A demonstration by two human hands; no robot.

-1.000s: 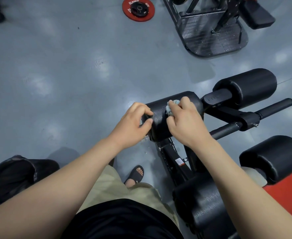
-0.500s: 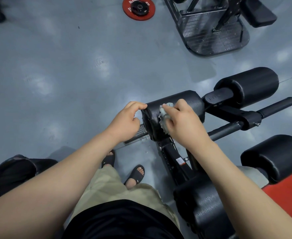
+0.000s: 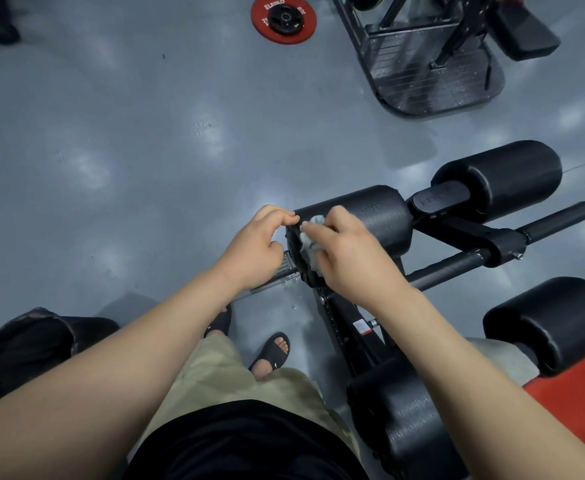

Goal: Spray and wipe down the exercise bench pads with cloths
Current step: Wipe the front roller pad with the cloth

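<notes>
A black roller pad [image 3: 367, 216] of the exercise bench lies across the middle of the view. My right hand [image 3: 350, 254] holds a crumpled grey cloth [image 3: 310, 242] and presses it against the pad's left end face. My left hand [image 3: 256, 244] is beside that end with curled fingers, its fingertips touching the pad's upper edge. A second roller pad [image 3: 502, 174] sits farther right, a third [image 3: 554, 320] at the right edge, and a fourth [image 3: 408, 420] below near my right forearm.
The bench's black frame and bar [image 3: 485, 251] run between the pads; a red seat part [image 3: 575, 410] shows lower right. A red weight plate [image 3: 284, 19] and another machine's footplate [image 3: 433, 71] lie on the grey floor. A black bucket [image 3: 28, 348] stands lower left. My sandalled feet [image 3: 270, 355] are below.
My right hand slid the cloth from the top of the roller pad down over its left end face. My left hand let go of the end and now only touches the top edge.
</notes>
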